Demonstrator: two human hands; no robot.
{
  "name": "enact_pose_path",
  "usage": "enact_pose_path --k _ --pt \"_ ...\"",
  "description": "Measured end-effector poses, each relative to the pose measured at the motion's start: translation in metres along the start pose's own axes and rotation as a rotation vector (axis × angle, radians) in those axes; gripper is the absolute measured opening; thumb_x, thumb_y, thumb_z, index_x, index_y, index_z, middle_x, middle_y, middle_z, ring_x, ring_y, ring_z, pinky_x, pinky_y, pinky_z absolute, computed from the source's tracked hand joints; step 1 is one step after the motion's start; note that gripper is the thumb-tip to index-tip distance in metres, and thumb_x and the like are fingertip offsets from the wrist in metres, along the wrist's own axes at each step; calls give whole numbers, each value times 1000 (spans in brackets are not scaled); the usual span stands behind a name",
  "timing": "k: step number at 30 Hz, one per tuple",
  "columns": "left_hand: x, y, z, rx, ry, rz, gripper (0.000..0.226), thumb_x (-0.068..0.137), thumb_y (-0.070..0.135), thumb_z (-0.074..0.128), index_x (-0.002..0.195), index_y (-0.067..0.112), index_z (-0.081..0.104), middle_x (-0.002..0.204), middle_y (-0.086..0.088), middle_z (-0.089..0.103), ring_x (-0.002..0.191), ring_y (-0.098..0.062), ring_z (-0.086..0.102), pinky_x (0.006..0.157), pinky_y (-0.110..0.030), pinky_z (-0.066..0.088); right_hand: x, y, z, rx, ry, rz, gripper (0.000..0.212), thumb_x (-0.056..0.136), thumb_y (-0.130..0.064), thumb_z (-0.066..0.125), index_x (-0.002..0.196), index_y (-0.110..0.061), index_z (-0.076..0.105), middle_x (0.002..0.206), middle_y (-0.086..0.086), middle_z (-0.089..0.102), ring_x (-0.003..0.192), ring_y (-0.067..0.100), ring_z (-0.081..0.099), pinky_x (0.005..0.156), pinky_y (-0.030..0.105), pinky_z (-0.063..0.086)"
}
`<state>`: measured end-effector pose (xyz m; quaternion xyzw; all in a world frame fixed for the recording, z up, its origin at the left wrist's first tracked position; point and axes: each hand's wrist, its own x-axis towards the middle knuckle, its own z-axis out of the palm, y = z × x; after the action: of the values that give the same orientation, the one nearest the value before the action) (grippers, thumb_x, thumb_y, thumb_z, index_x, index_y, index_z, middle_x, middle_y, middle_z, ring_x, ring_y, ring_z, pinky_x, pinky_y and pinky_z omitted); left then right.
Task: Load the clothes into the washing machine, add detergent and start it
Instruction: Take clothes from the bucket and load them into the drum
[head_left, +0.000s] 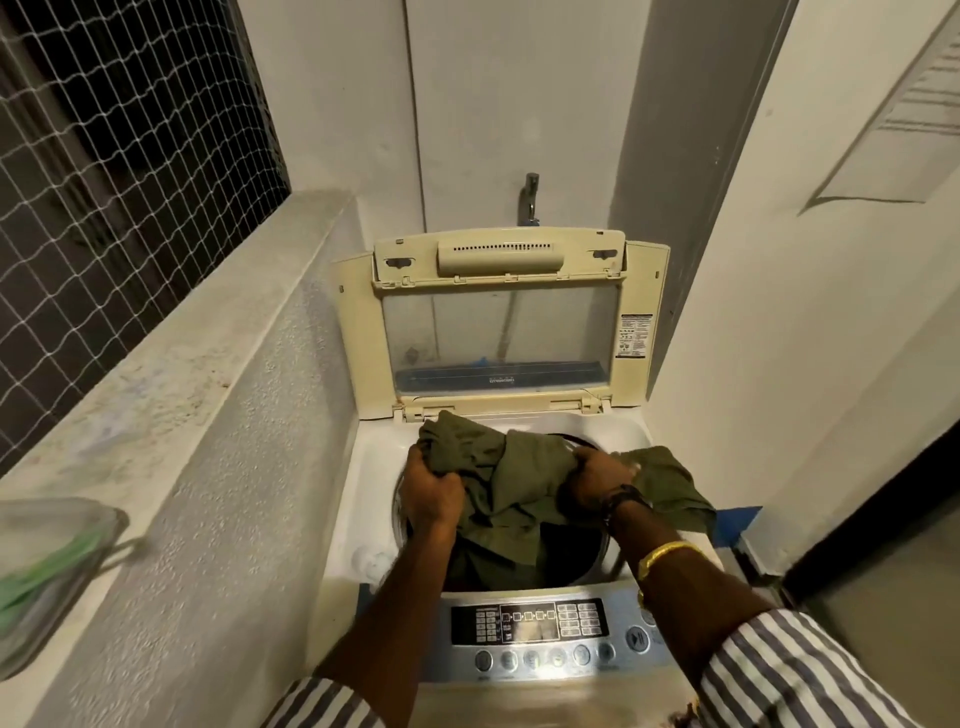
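Observation:
A cream top-loading washing machine (363, 467) stands in front of me with its glass lid (498, 332) folded up against the wall. An olive-green garment (519, 478) hangs bunched over the open drum (576, 556). My left hand (431, 493) grips its left side and my right hand (597, 478) grips its right side, both just above the drum mouth. The lower part of the cloth droops into the dark drum. The control panel (540, 629) with its round buttons lies nearest me, partly under my right forearm.
A concrete ledge (156, 374) runs along the left, with netting above it. A blurred container with something green (47, 571) sits at the ledge's near end. A tap (531, 200) juts from the wall behind the lid. A wall stands close on the right.

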<state>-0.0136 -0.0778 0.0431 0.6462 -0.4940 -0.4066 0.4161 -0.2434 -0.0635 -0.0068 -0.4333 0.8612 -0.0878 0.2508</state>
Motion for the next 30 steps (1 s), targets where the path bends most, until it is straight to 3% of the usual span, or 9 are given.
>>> enact_pose_path --k 2,5,8,10,16,20,24,27,30 --pt "0 -4 -5 2 -5 1 42 86 7 58 127 13 55 121 -14 64 110 -37 60 95 -42 48 -26 -15 -10 176 69 -76 40 89 -41 57 126 -27 62 131 10 63 122 36 56 109 56 40" --pt "3 -5 -7 4 -29 -9 45 89 14 60 133 14 52 126 -12 62 114 -35 59 101 -45 46 -43 -32 -23 490 202 -128 25 97 -25 53 115 -13 66 118 13 68 109 36 62 99 41 48" --pt "5 -4 -4 4 -53 -9 48 88 18 62 135 18 51 128 -10 62 115 -34 59 102 -45 48 -48 -56 -40 732 236 -129 20 96 -20 54 113 -18 64 116 8 67 109 33 61 101 44 48" --pt "5 -1 1 -7 -69 -18 51 87 16 63 136 17 51 128 -10 62 116 -34 58 103 -44 47 -47 -73 -51 902 249 -146 16 92 -20 56 102 -29 65 111 2 68 106 30 62 100 46 50" --pt "5 15 10 -77 -83 10 43 87 18 68 128 15 56 123 -8 65 114 -31 61 93 -28 44 -56 -119 -83 1247 187 -274 19 93 -14 57 84 -28 68 102 13 71 98 35 66 86 54 58" --pt "4 27 7 -21 -60 141 51 88 20 69 135 14 50 129 -8 62 117 -30 59 90 -25 38 -54 -136 -91 1344 139 -310 14 87 -13 61 88 -25 68 104 18 70 90 33 67 75 52 59" --pt "8 26 6 7 -78 228 61 84 32 73 137 23 43 125 -3 64 111 -26 63 88 -28 47 -50 -129 -83 1343 156 -228 14 83 -20 61 86 -31 68 102 13 72 100 37 67 83 57 58" --pt "11 13 10 72 -138 257 66 83 32 71 140 34 37 127 4 62 112 -21 61 91 -32 51 -46 -111 -68 1245 222 -140 19 85 -16 57 93 -28 70 99 4 72 99 32 66 90 50 57" --pt "10 6 15 144 -284 231 67 89 18 63 148 30 33 140 -1 54 127 -26 52 99 -30 42 -37 -93 -53 1188 275 -99 28 92 -19 52 110 -26 71 110 -5 69 103 22 63 97 38 52"
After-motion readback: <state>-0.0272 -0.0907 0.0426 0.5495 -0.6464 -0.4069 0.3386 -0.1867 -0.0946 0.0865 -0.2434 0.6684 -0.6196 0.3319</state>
